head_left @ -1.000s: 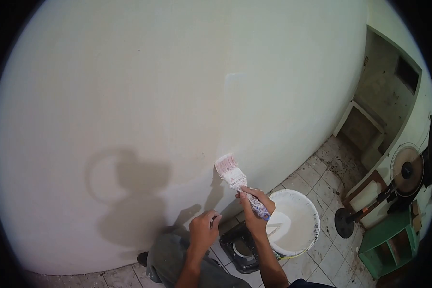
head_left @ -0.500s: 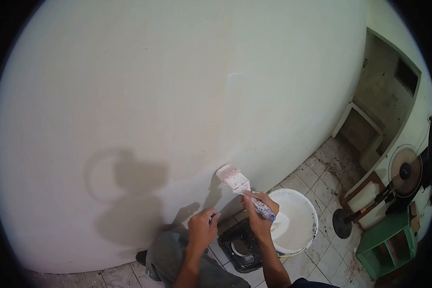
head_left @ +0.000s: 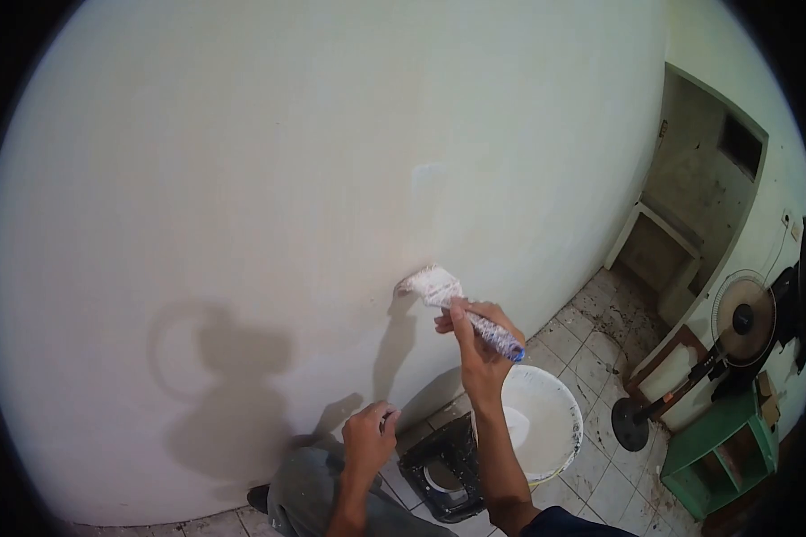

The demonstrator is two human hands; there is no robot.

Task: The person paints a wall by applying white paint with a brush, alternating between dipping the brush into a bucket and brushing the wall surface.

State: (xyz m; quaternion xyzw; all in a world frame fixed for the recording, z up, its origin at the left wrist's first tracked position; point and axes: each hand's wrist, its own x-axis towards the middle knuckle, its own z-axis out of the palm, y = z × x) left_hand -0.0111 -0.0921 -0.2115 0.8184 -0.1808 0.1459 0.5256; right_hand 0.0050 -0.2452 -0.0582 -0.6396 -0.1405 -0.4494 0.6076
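bucket (head_left: 560, 394) partly hidden, green shelf (head_left: 712, 438) cut off

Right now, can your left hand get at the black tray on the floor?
Probably yes. The left hand rests at the knee just beside the black tray, with nothing between them; the right forearm crosses only its far side.

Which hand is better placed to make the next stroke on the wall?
Right. The right hand grips the paintbrush with its bristles against the wall, just above the paint bucket. The left hand sits low by the knee, away from the brush.
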